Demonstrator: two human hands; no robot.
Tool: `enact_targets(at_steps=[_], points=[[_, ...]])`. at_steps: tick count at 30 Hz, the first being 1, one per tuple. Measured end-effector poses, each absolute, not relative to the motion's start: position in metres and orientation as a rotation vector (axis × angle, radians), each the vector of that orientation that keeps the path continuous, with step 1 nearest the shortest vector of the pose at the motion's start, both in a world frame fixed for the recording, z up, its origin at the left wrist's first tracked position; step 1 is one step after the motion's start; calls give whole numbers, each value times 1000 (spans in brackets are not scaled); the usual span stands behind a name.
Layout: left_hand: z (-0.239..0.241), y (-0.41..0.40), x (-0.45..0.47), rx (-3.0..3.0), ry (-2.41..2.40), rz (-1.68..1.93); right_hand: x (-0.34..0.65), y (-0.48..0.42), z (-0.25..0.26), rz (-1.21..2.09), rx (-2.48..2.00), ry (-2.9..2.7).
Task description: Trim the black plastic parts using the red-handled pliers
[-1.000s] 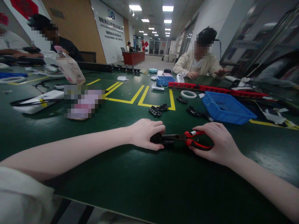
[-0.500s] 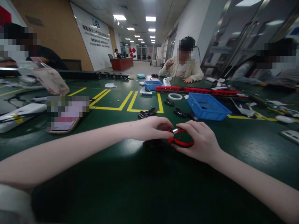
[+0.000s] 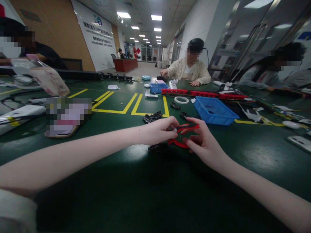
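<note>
My left hand (image 3: 159, 131) and my right hand (image 3: 202, 144) meet over the green table (image 3: 145, 194) around red-handled pliers (image 3: 181, 136). The pliers' handles are spread apart. My right hand's fingers curl round the two red handles. At the pliers' head, the fingers of my left hand are pinched together; what they hold is too small to make out. A small black part (image 3: 157, 148) lies on the table just below my left hand.
A blue bin (image 3: 213, 111) stands just beyond my right hand. Loose black parts (image 3: 152, 117) lie near yellow floor-style tape lines (image 3: 136, 105). A phone (image 3: 64, 121) lies at left. Red strips (image 3: 204, 94), a tape ring (image 3: 181, 100) and other people sit further back.
The black part left my left hand and now lies on the table. My left hand moved to the pliers' head. The pliers' handles have spread apart and lifted slightly.
</note>
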State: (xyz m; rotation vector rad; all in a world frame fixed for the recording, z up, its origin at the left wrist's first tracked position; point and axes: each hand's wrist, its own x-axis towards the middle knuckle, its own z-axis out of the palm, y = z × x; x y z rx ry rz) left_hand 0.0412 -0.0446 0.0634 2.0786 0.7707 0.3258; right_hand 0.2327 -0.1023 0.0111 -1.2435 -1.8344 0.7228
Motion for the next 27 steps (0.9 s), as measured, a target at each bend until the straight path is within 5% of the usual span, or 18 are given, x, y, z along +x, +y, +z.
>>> enact_targets(at_steps=[3, 5, 10, 13, 27], points=[[66, -45, 41, 2107, 757, 337, 229, -103, 4, 961, -1232, -1697], [69, -44, 41, 2138, 740, 330, 230, -105, 2, 819, -1247, -1723], [71, -44, 43, 2115, 730, 295, 237, -109, 11, -379, -1125, -2092], [71, -47, 45, 2006, 653, 284, 237, -112, 19, -832, -1046, -2301], [78, -48, 53, 2329, 700, 239, 239, -115, 25, -1004, -1001, -2334]])
